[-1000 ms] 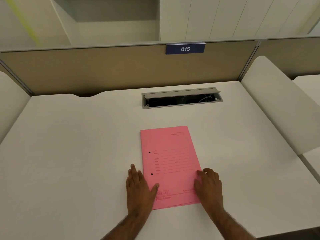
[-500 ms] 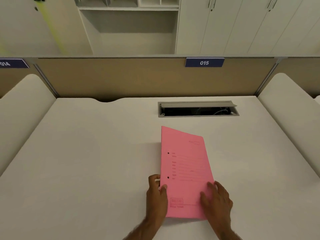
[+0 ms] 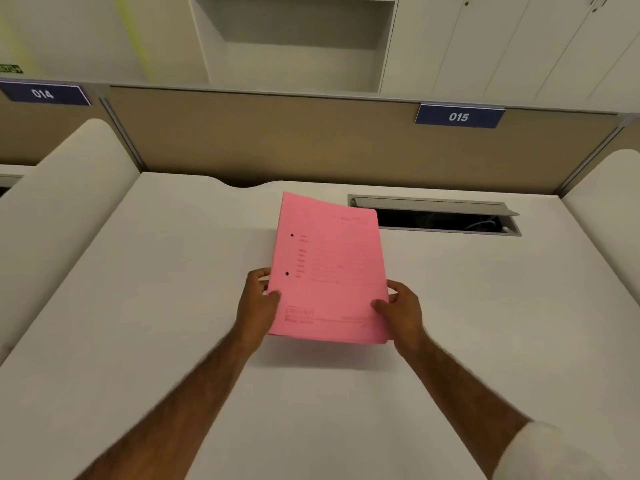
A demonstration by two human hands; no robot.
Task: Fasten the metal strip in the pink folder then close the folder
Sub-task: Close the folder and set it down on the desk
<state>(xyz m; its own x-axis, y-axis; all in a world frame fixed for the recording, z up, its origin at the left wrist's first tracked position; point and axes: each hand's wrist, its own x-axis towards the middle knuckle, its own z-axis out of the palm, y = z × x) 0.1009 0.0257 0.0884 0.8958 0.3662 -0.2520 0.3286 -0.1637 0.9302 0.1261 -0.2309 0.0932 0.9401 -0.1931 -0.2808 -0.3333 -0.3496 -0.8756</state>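
A closed pink folder [image 3: 329, 268] with printed lines and two punched holes near its left edge is held up off the white desk [image 3: 138, 306], tilted toward me. My left hand [image 3: 258, 306] grips its lower left edge, thumb on the cover. My right hand [image 3: 401, 311] grips the lower right edge in the same way. The metal strip is hidden; only the two holes show.
A grey cable tray [image 3: 436, 216] with its flap open sits in the desk behind the folder. A tan partition [image 3: 311, 143] with a blue "015" plate [image 3: 459, 116] closes the back. White rounded side dividers [image 3: 69, 188] flank the desk.
The folder lay flat under both palms; both hands have since gripped its lower edges and lifted it off the desk, farther forward. The camera view has tilted up.
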